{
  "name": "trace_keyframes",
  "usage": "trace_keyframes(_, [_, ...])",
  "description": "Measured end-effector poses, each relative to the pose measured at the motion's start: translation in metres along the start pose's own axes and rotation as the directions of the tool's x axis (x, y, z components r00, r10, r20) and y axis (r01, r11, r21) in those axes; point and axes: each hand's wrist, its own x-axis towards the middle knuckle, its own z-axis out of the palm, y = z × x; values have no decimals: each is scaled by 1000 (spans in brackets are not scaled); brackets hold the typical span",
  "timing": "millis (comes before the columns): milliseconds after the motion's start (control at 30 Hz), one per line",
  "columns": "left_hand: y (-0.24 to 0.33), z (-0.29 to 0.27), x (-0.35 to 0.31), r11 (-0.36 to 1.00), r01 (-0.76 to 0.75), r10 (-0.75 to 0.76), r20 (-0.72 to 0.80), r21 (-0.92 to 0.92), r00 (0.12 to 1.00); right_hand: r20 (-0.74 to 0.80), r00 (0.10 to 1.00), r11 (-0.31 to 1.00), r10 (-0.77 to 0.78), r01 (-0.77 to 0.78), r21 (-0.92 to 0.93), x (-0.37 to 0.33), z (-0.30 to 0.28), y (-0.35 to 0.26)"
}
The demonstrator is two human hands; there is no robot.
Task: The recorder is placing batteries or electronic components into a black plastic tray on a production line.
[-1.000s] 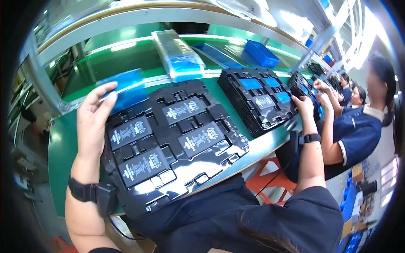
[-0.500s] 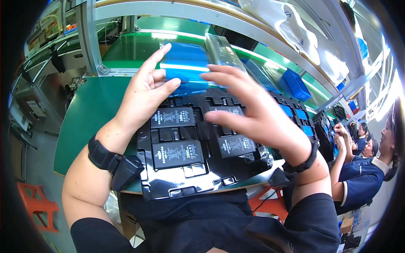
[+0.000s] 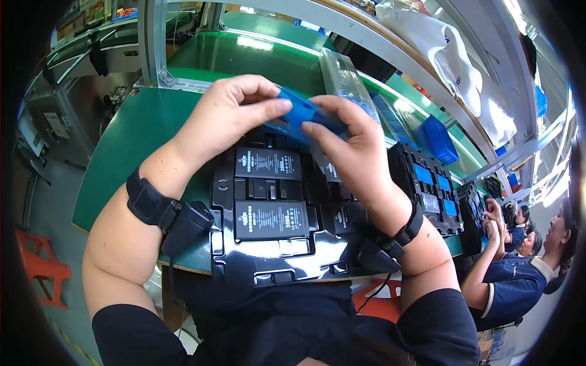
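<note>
Both of my hands are raised over a black plastic tray (image 3: 221, 250) and hold a strip of blue film (image 3: 298, 111) between them. My left hand (image 3: 235, 113) pinches the film's left end between thumb and fingers. On the right side, the thumb and bent fingers of my right hand (image 3: 360, 152) grip the film too. Flat black battery packs lie in the tray's pockets. One battery (image 3: 268, 163) is below my left hand, and another battery (image 3: 271, 219) sits nearer to me. My right hand and wrist partly cover the packs on the right.
A second black tray (image 3: 400, 160) with blue-covered pieces stands to the right. Beyond are a clear plastic box (image 3: 345, 73) and a blue bin (image 3: 441, 141). A metal shelf frame (image 3: 152, 43) rises at the back. Co-workers sit at right; the nearest wears a navy shirt (image 3: 510, 280).
My right hand has come in from the right and closed on the blue film. The film, which was spread out flat, is now tilted and narrower between my hands.
</note>
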Motion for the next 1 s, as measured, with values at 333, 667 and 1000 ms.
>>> trace_keyframes(333, [14, -7, -4, 870, -14, 108, -162, 493, 981, -181, 955, 956, -237, 196, -217, 2, -6, 1])
trace_keyframes(667, [-3, -32, 5, 678, -167, 518, -305, 716, 799, -274, 950, 986, -147, 118, -120, 23, -32, -25])
trace_keyframes(1000, [-22, -30, 10, 752, -189, 446, -275, 632, 852, 398, 793, 872, 461, -489, -37, 17, 12, -25])
